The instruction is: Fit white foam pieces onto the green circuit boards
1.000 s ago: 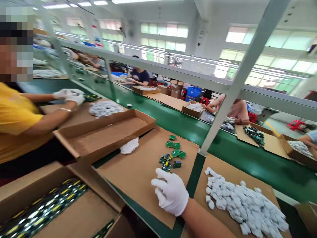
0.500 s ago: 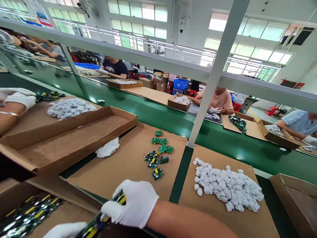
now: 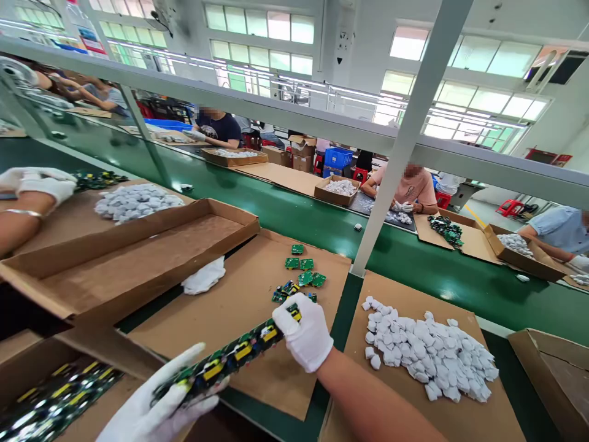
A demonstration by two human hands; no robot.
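A long row of green circuit boards (image 3: 230, 359) with yellow parts slants up to the right between my white-gloved hands. Around its lower end, the fingers of my left hand (image 3: 154, 399) are wrapped. My right hand (image 3: 307, 334) grips the upper end, thumb and fingers closed on the last board. Just beyond my right hand, several loose circuit boards (image 3: 305, 278) lie on a cardboard sheet (image 3: 248, 264), partly hidden by the glove. At lower left, a cardboard box (image 3: 103, 350) holds many more boards.
A heap of white wrapped pieces (image 3: 423, 347) covers the right-hand cardboard. A shallow cardboard tray (image 3: 138, 245) and a white cloth (image 3: 204, 276) lie left. A metal post (image 3: 405, 141) rises before the green conveyor belt (image 3: 276, 212). A co-worker's gloved hands (image 3: 39, 183) are at far left.
Both hands have come up from the box at lower left with the row of boards. My right hand has moved right and up, over the loose boards.
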